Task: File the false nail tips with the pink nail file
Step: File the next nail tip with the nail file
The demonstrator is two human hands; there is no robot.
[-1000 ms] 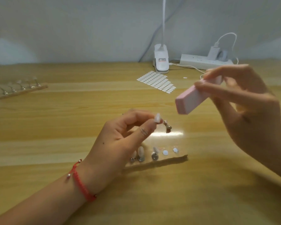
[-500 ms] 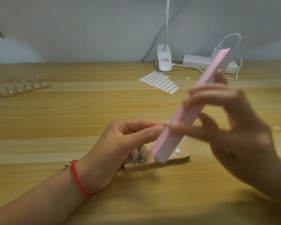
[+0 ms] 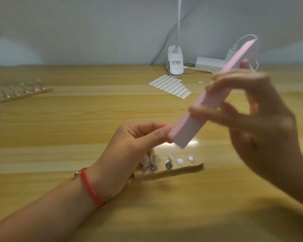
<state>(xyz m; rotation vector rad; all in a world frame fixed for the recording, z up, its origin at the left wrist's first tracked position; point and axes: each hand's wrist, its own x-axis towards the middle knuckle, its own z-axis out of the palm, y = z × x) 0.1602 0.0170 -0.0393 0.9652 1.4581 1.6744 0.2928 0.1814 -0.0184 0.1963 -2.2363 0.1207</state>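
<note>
Nail tips (image 3: 144, 159) on near stand (image 3: 182, 170) below right hand's (image 3: 262, 130) pink file (image 3: 208, 100)

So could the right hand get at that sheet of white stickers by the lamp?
Probably yes: nothing stands between the right hand and the sticker sheet, but its fingers are gripping the pink nail file.

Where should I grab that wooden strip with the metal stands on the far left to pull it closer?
Probably the right end of the wooden strip: pinch its front and back edges, coming low from the right. It lies flat, and the metal stands on top block a grip from above.
</note>
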